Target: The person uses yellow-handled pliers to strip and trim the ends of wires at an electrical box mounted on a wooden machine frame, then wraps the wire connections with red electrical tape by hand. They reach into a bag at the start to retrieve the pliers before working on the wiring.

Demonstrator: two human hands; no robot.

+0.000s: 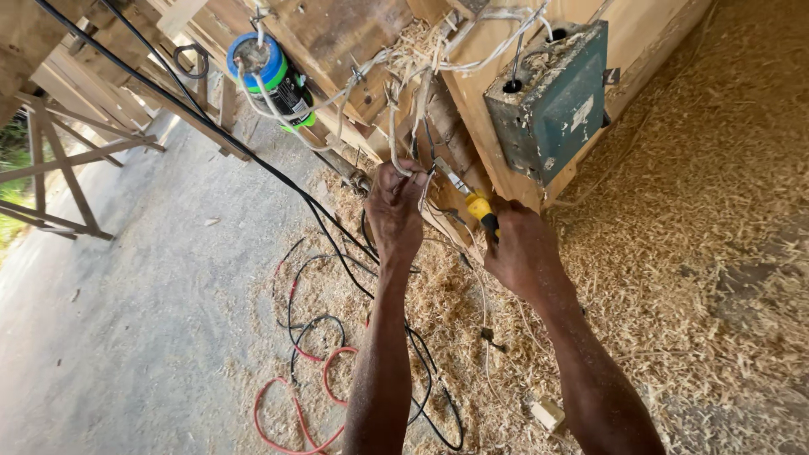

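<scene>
My left hand (394, 211) pinches a pale electrical wire (394, 139) that hangs down from a tangle of wires on a wooden post (484, 109). My right hand (522, 248) grips pliers with yellow handles (479, 205); their metal jaws (445, 171) point up and left at the wire beside my left fingers. A dusty blue-green metal box (552, 97) is fixed to the post just above and right of the pliers, with wires entering its top.
A blue, green and black canister (274, 76) hangs at the upper left with wire on it. Red and black cables (312, 362) loop over the concrete floor. Wood shavings (699, 253) cover the ground at right. Timber frames (67, 160) stand at left.
</scene>
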